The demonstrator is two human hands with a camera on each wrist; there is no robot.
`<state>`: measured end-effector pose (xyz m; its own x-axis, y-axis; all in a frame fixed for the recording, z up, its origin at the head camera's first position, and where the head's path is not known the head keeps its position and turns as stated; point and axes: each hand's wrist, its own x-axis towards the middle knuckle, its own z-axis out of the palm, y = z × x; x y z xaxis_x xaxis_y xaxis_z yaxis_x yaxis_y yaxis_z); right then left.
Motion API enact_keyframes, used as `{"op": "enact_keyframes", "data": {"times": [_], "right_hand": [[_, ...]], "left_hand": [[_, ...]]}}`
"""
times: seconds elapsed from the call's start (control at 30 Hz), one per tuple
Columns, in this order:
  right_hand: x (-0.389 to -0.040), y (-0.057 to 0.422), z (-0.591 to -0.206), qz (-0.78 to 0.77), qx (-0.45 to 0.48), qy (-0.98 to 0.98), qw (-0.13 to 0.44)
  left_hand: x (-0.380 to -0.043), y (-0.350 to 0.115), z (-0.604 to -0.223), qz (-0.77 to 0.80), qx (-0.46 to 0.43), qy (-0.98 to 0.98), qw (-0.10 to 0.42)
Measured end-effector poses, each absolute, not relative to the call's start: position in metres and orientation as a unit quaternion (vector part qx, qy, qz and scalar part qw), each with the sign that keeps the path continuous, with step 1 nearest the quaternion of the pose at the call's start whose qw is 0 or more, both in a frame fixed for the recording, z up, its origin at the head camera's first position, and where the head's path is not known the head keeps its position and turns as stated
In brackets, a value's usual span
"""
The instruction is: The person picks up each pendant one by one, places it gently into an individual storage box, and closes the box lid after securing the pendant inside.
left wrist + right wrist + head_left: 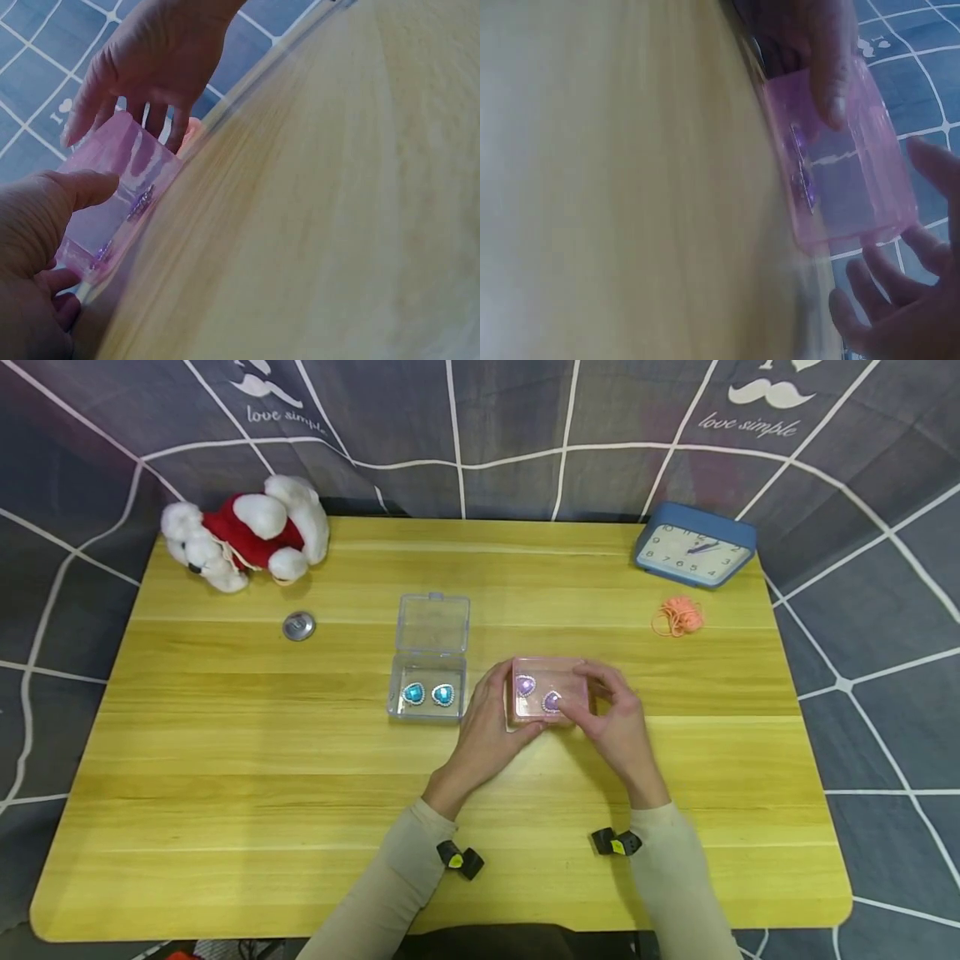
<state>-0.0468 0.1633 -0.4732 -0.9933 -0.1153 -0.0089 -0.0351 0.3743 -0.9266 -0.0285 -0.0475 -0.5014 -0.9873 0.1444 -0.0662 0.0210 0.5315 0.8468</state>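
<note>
My left hand [483,722] grips a see-through pink plastic box [550,665] by its left side, the thumb along the near wall. Inside lie two purple heart-shaped gems [526,685] with sparkling rims. At the box's right side is my right hand [618,722], its fingers loosely spread. In the right wrist view those fingers [885,285] reach around the end of the box, thumb held apart. Just left of the left hand, a clear plastic box [427,660] stands with its lid tipped back, holding two blue heart-shaped gems [413,693].
A white plush toy in red [262,527] lies at the back left, with a round silvery tin [298,626] in front of it. A blue clock [696,545] stands at the back right, near a ball of orange yarn [681,616]. Grey patterned cloth [510,418] surrounds the wooden table [262,777].
</note>
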Motion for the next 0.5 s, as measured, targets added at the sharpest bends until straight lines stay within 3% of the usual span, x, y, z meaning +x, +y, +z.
{"op": "enact_keyframes", "data": {"times": [0.5], "right_hand": [[-0.0378, 0.1572, -0.476, -0.528, -0.037, 0.848, 0.039]], "left_hand": [[-0.0297, -0.048, -0.5016, 0.482, 0.052, 0.873, 0.059]]}}
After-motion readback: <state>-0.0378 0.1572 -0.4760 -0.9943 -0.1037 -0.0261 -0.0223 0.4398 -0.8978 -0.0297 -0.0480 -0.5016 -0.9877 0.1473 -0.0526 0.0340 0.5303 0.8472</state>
